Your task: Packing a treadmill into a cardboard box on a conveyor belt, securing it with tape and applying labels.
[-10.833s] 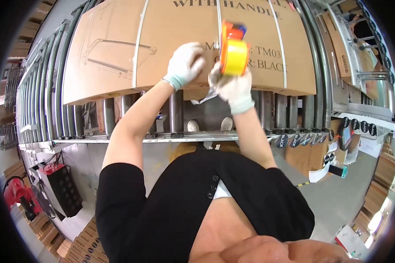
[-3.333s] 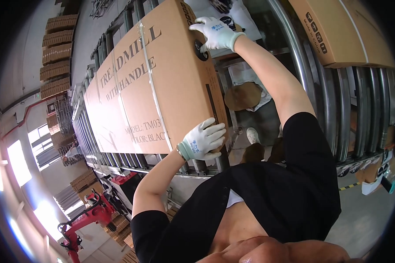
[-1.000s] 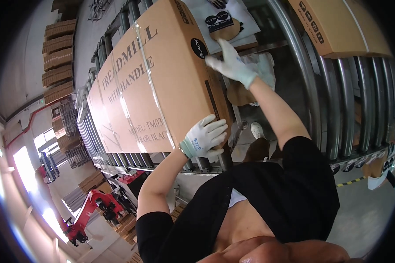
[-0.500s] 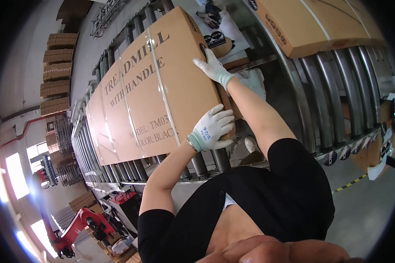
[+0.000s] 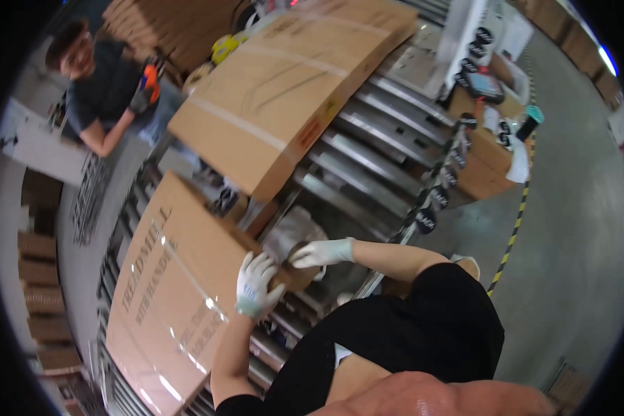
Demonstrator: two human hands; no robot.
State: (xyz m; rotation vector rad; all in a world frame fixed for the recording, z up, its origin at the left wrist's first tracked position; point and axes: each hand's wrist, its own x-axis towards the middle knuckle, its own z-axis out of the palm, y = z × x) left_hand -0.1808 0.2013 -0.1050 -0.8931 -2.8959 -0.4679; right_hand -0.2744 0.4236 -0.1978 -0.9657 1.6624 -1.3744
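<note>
A long, flat brown cardboard carton (image 5: 180, 277) with dark print and pale straps lies on the roller conveyor at the left. My left hand (image 5: 256, 283), in a white glove, rests on the carton's near right corner with its fingers extended. Beyond that end, my right hand (image 5: 320, 254), gloved too, has its fingers drawn together beside the carton's end face. A small dark brown shape shows at those fingertips, too blurred to name. Crumpled translucent plastic (image 5: 295, 229) lies just beyond the right hand.
A second strapped carton (image 5: 291, 90) sits farther off on metal rollers (image 5: 367, 156). Beyond it a co-worker (image 5: 107, 90) holds something orange. Round black labels (image 5: 426, 220) hang along the conveyor's edge. At right stand a box with items (image 5: 489, 156) and a striped floor line (image 5: 513, 236).
The view has swung right, bringing the second carton and the co-worker into sight. My right hand has left the carton's far corner and come nearer the end face. My left hand stays at its corner.
</note>
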